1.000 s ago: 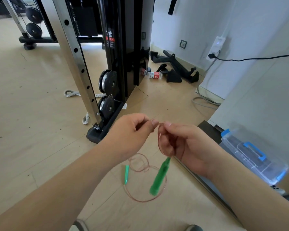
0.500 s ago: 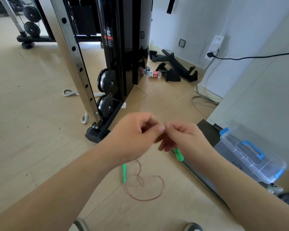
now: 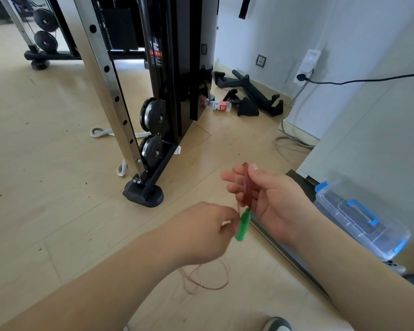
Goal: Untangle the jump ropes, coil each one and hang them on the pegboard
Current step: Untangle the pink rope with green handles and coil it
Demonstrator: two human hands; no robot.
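Pale wood floor (image 3: 46,163) stretches across a gym room. Above it, a thin reddish-brown jump rope (image 3: 246,187) lies gathered in a tight bundle across the right hand (image 3: 270,201), thumb and curled fingers holding it. Its green plastic handle (image 3: 243,225) dangles just below, pinched by the left hand (image 3: 201,232). Loose loops trail down towards the floor. Beyond stands a black and chrome cable machine (image 3: 177,68); a clear plastic box with blue latches (image 3: 359,220) sits to the right.

A gym is indicated by a cable machine (image 3: 177,68) with pulleys (image 3: 153,114) and weight plates (image 3: 45,20).
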